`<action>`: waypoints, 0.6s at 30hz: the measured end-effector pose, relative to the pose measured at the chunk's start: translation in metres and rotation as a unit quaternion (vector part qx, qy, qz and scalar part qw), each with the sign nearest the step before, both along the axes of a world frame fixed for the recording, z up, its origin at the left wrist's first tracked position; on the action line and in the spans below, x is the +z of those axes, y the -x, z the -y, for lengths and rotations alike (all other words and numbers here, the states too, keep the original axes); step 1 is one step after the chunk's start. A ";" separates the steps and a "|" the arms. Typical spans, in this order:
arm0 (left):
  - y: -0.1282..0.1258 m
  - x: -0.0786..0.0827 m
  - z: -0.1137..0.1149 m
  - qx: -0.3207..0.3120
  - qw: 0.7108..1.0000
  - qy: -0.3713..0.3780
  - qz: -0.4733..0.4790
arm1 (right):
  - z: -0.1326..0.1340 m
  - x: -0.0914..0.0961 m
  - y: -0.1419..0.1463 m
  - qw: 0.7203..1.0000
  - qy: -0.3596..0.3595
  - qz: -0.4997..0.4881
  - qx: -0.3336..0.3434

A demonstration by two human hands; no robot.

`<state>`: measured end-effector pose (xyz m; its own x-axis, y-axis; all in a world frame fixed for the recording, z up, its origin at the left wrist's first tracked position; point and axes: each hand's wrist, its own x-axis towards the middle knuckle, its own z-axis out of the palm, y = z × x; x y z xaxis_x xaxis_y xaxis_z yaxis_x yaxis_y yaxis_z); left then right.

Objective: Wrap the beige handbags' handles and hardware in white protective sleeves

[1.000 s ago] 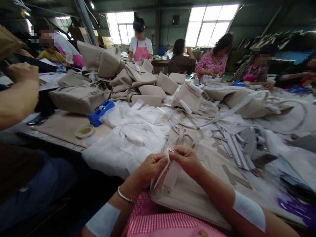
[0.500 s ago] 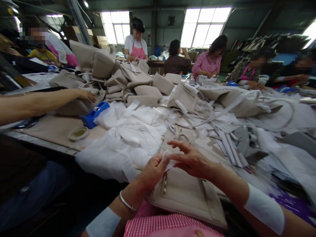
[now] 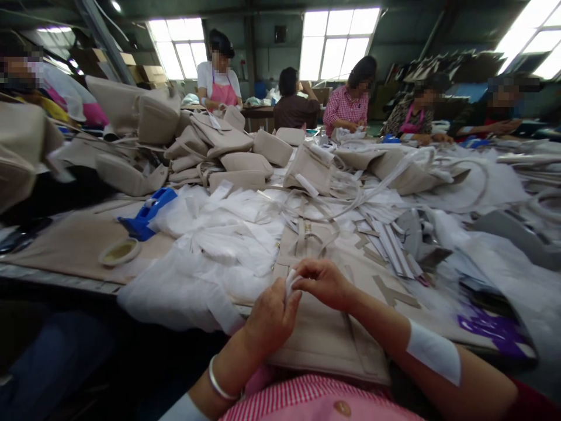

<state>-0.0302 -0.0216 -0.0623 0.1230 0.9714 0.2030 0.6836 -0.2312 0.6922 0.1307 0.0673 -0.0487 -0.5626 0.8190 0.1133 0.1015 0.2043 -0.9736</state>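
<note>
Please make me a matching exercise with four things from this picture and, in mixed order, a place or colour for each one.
Things:
1. white piece
2. tape dispenser
3. round dish
4. bangle

Place or colour:
A. around the left wrist
B. pinched between the left hand and the right hand
C. blue
D. lying on the tan sheet

Pairs: 1-B, 2-C, 3-D, 4-A.

The beige bag (image 3: 324, 345) looks like smooth, matt faux leather, and the white strip (image 3: 290, 283) is thin and papery, without shine. The bangle (image 3: 218, 383) is polished metal, the blue dispenser (image 3: 146, 213) hard glossy plastic — the white heap (image 3: 210, 251) matt, crinkled non-woven cloth.
</note>
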 end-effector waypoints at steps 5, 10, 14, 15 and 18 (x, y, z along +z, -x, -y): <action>-0.005 0.001 -0.003 -0.020 0.999 -0.015 -0.033 | 0.001 -0.010 -0.006 0.987 0.138 -0.083 -0.018; -0.014 0.006 -0.007 -0.043 0.999 0.002 0.022 | 0.007 -0.015 -0.012 0.984 0.158 -0.087 0.000; -0.018 0.002 -0.010 -0.015 1.000 0.007 0.013 | 0.007 -0.011 -0.030 0.992 0.055 -0.044 -0.102; -0.017 0.000 -0.012 -0.005 1.000 0.010 0.012 | 0.002 -0.008 -0.044 0.989 0.002 -0.023 -0.146; -0.012 -0.006 -0.018 0.023 0.999 0.031 0.026 | -0.026 0.006 -0.111 0.925 -0.133 0.054 -0.351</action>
